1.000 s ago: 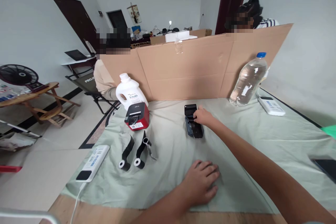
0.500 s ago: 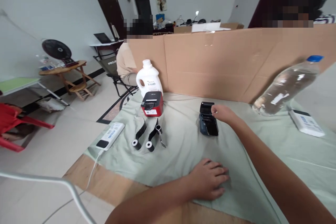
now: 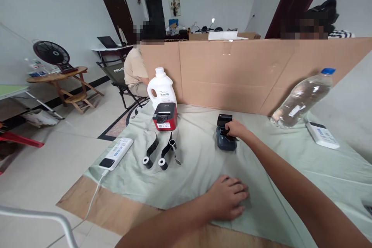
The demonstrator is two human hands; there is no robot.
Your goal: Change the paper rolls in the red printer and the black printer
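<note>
A small dark blue-black label printer [image 3: 226,144] sits on the cloth with its black lid [image 3: 224,119] raised. My right hand [image 3: 236,128] reaches over its opening from the right, fingertips down inside. Its fingers are bent together; what they pinch is hidden. A black strip [image 3: 232,138] sticks out to the right beneath the fingers. My left hand [image 3: 228,198] lies palm down near the front edge, fingers stretched out, holding nothing. To its upper left lie two black ribbon rolls [image 3: 147,162] [image 3: 163,164] with white cores and unwound tails, beside an empty-looking core [image 3: 172,144].
A red-and-black printer [image 3: 165,117] stands before a white jug [image 3: 161,89]. A cabled white power bank [image 3: 116,154] is at left, another white device [image 3: 322,135] at right. A water-filled bottle [image 3: 303,99] leans on the cardboard panel [image 3: 221,73]. Two people are beyond.
My right hand has moved from beside the raised lid down into the printer's opening. The black strip that hung over the printer's front now points rightward. My left hand keeps its place; the view shifted slightly.
</note>
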